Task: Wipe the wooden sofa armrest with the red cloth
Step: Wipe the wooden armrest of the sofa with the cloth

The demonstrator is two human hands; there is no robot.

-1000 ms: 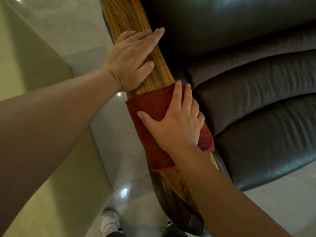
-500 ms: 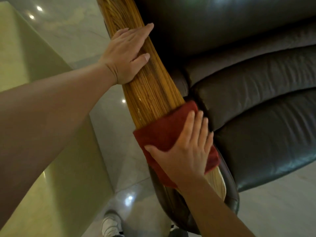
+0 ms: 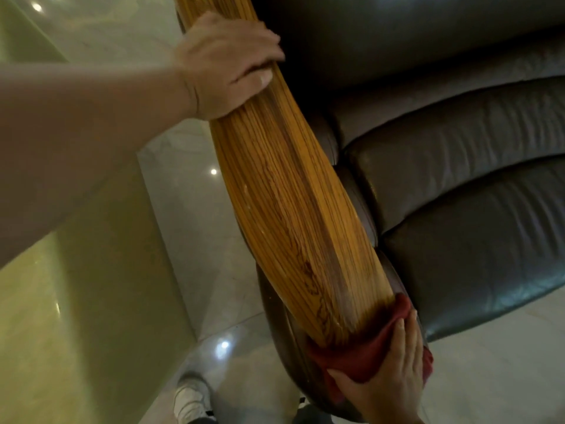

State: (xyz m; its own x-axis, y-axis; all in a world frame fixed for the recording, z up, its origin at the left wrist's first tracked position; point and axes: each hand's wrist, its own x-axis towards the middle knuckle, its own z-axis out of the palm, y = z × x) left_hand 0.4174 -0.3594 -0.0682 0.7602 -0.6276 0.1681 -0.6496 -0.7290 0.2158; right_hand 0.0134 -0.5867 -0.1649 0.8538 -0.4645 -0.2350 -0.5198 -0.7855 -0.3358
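One red cloth [image 3: 370, 351] slid to armrest [image 3: 290, 209] end under flat right hand [image 3: 394, 384]; left hand [image 3: 223, 65] grips armrest.

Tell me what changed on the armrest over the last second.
The right hand slid the red cloth down the wooden armrest, from just below the left hand to the near tip. The left hand's fingers went from flat to curled over the sofa-side edge. It stayed on the upper part; the leather cushions did not move.
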